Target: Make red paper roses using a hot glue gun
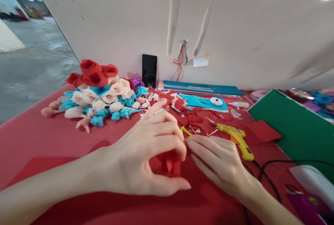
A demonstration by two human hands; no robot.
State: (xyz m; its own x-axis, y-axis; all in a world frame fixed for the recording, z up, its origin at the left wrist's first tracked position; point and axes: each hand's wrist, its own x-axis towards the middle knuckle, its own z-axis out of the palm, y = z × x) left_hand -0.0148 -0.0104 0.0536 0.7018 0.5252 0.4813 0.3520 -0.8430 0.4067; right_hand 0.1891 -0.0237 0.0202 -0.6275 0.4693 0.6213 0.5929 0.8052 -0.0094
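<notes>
My left hand [142,155] curls round a small red felt flower [169,164], thumb below and fingers above it. My right hand [217,160] comes in from the right, its fingertips pinched against the flower's upper edge beside my left fingertips. Both hands rest low over the red felt sheet [47,138] covering the table. Most of the flower is hidden between the fingers.
A pile of red, cream and blue felt roses [99,93] lies at the back left. Red felt scraps [190,113], a yellow glue gun [238,139] with black cord, a green sheet [294,124], blue sheets [200,88], a black phone [149,70] and a white wall panel are behind.
</notes>
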